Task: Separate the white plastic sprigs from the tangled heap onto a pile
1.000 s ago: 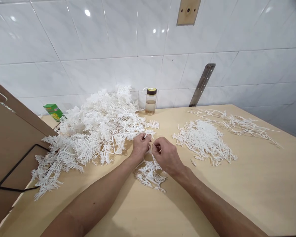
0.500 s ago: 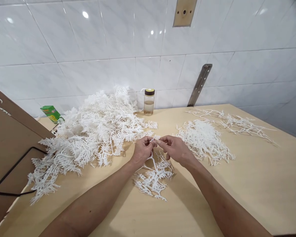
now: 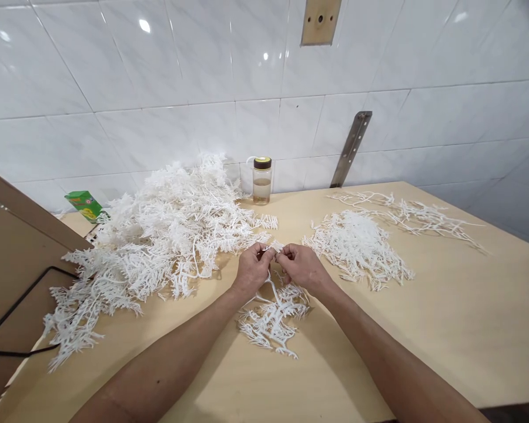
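Observation:
A white plastic branch with fine side sprigs hangs down toward me from my hands, its lower part lying over the table. My left hand pinches the branch near its upper end. Close beside it, my right hand is closed with thumb and finger pressed together on a sprig of the same branch. The fingertips of both hands nearly touch and partly hide what lies between them. Left of my hands rises a large heap of white plastic branches. To their right lies a pile of small loose white sprigs.
Several bare white stems lie at the back right of the table. A bottle with liquid stands by the tiled wall, near a leaning metal bracket. At the left are a green carton and a brown cardboard box.
My right hand has moved slightly left, closer to my left hand. The view has shifted a little to the right. The branch stays in nearly the same place.

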A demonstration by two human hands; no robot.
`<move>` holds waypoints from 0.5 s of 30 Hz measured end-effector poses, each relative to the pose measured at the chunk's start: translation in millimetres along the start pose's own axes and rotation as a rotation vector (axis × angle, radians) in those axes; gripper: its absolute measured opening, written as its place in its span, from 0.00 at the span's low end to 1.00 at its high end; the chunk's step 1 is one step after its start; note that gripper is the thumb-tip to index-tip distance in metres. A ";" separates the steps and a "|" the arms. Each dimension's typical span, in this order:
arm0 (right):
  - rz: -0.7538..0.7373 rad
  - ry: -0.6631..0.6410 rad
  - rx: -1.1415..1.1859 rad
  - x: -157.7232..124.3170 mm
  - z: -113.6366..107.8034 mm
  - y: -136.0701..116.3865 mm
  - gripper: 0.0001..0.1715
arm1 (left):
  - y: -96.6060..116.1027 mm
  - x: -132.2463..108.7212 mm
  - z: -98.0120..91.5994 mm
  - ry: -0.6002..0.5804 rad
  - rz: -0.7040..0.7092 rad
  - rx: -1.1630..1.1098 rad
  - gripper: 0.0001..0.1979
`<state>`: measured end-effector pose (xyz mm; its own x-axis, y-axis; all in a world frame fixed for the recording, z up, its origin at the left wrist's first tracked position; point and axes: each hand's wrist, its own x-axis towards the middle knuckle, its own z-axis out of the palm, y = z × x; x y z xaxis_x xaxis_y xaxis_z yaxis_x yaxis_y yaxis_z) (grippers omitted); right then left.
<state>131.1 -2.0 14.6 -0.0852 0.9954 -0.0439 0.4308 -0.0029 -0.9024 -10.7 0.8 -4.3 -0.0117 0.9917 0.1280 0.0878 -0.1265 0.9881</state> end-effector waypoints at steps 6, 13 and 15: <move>0.102 -0.023 0.063 1.1 11.3 -5.2 0.03 | -0.5 -1.2 3.8 0.095 0.163 0.156 0.10; 0.072 0.270 -0.098 9.9 -30.4 10.8 0.01 | 3.0 -1.6 -3.0 0.060 0.078 -0.054 0.13; 0.049 0.376 -0.163 13.0 -46.0 15.9 0.03 | 2.6 1.1 -5.1 0.036 -0.017 -0.154 0.14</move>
<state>178.2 15.3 19.4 0.2608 0.9600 0.1017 0.5654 -0.0665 -0.8221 -15.6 1.4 -1.2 -0.0481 0.9926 0.1111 -0.0662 -0.1141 0.9913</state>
